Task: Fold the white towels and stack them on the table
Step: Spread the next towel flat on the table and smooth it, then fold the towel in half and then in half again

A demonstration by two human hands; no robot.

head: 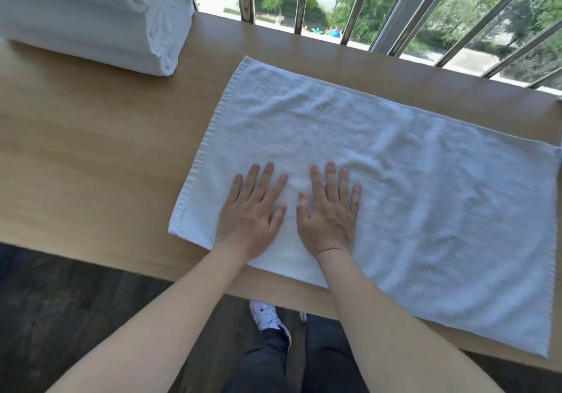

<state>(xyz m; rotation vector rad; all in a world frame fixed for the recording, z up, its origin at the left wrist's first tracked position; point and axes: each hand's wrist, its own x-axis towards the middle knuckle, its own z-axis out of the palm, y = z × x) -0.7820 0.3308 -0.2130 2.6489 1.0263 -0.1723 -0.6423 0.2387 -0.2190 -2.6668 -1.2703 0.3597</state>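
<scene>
A white towel (410, 198) lies spread flat on the wooden table (91, 155), reaching from the middle to the right edge of the view. My left hand (252, 210) and my right hand (330, 210) rest side by side, palms down with fingers spread, on the towel's near left part. Neither hand grips anything. At the far left stands a stack of folded white towels (91, 18), its top cut off by the frame.
Behind the table's far edge runs a window with slanted metal bars (301, 0). The table's near edge crosses the lower view; below it are dark flooring (76, 310), my legs and a white shoe (267, 316).
</scene>
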